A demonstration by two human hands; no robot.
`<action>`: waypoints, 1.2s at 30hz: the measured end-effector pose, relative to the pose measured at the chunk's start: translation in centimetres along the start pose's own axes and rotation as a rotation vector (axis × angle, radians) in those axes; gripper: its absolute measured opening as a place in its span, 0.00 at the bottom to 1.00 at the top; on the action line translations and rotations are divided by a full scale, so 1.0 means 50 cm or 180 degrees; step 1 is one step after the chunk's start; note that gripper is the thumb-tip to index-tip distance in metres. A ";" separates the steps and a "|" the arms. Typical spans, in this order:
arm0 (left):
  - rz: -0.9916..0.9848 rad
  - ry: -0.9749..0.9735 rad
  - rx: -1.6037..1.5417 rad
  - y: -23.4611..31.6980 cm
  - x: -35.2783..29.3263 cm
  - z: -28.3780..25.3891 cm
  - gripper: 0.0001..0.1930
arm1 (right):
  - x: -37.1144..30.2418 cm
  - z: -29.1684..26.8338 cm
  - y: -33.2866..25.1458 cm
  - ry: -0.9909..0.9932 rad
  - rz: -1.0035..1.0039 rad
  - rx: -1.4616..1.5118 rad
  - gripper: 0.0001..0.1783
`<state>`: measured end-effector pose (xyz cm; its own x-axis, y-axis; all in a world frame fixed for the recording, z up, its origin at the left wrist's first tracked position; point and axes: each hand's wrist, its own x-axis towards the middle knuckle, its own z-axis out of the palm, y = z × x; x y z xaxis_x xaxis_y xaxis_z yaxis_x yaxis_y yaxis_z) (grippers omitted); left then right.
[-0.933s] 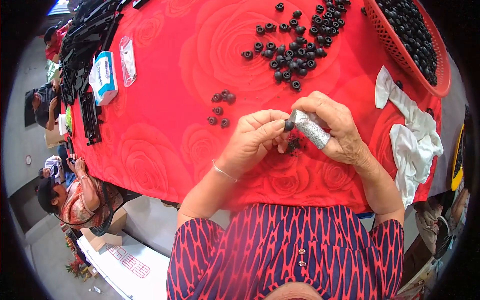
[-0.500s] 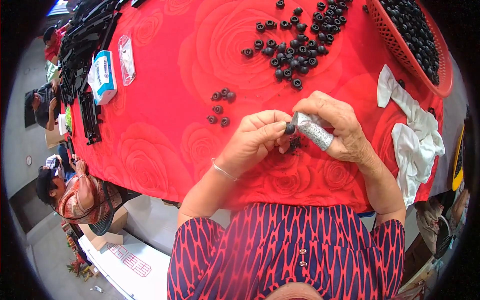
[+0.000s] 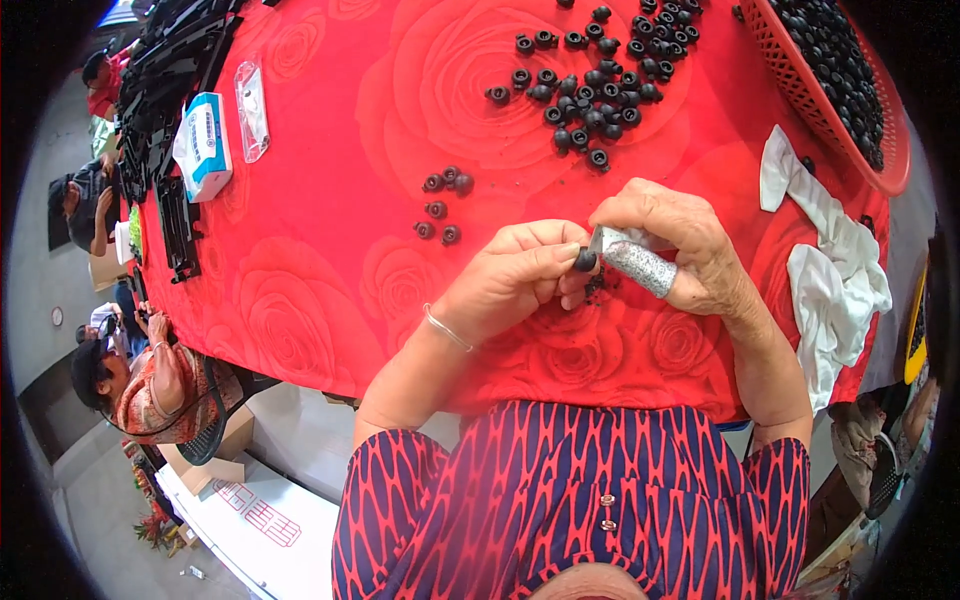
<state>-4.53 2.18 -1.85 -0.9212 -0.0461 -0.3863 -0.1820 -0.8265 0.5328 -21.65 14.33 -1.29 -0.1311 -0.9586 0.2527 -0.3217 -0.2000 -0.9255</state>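
My left hand (image 3: pixel 525 268) pinches a small round black part (image 3: pixel 585 260) between thumb and fingertips. My right hand (image 3: pixel 680 245) grips a short metal blade (image 3: pixel 597 240), its edge against or very close to the black part. A silvery wrap specked with black (image 3: pixel 640 268) covers my right thumb. Dark trimmings (image 3: pixel 596 284) lie on the cloth below my fingers. Left of my hands sits a small group of black knob-like parts (image 3: pixel 436 209). A larger scatter of the same parts (image 3: pixel 590 105) spreads beyond my hands.
A red plastic basket (image 3: pixel 800 95) full of black parts stands at the far right. White cloth gloves (image 3: pixel 830 265) lie on the red tablecloth (image 3: pixel 310 190). At the left are a tissue pack (image 3: pixel 205 150), a clear plastic case (image 3: pixel 252 110) and piled black strips (image 3: pixel 170 80). People sit beyond the left edge.
Both hands keep their hold and have shifted very slightly to the right in the picture. The blade stays at the black part, and the groups of parts look the same.
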 end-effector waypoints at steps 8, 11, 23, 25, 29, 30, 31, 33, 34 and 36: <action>-0.0379 -0.0310 -0.0200 0.000 0.003 0.000 0.09 | 0.004 -0.015 -0.002 -0.0309 -0.0090 0.0099 0.16; -0.0341 -0.0519 -0.0249 -0.008 0.009 -0.012 0.10 | 0.002 -0.015 0.011 -0.0356 -0.0206 0.0085 0.17; -0.0188 -0.0049 0.0105 0.011 0.003 -0.004 0.10 | 0.006 -0.027 -0.013 0.0068 -0.0140 0.0015 0.17; -0.0132 0.0038 0.0047 0.006 0.002 0.004 0.10 | 0.001 -0.006 -0.019 0.0326 -0.0059 -0.0232 0.19; -0.0034 0.0274 -0.0090 0.002 0.002 0.022 0.08 | -0.007 0.046 -0.011 0.0708 -0.0555 -0.0771 0.21; -0.0083 0.0246 -0.0125 0.000 0.003 0.015 0.07 | -0.008 0.052 -0.011 0.0720 -0.0600 -0.0890 0.21; -0.0063 0.0256 -0.0115 -0.001 0.003 0.013 0.07 | -0.009 0.055 -0.012 0.0734 -0.0645 -0.1009 0.21; -0.0027 0.0323 -0.0159 -0.004 0.003 0.013 0.08 | -0.004 0.057 -0.015 0.0788 -0.0880 -0.1249 0.21; -0.0003 0.0335 -0.0145 -0.006 0.003 0.013 0.08 | -0.002 0.058 -0.017 0.0847 -0.1094 -0.1495 0.20; 0.0046 0.0295 -0.0122 -0.009 0.004 0.008 0.08 | -0.004 0.058 -0.013 0.0857 -0.1304 -0.1744 0.20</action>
<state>-4.75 2.75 -1.87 -0.8875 -0.1085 -0.4478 -0.1540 -0.8460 0.5104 -18.68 14.05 -1.54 -0.1030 -0.7317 0.6738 -0.8076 -0.3339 -0.4861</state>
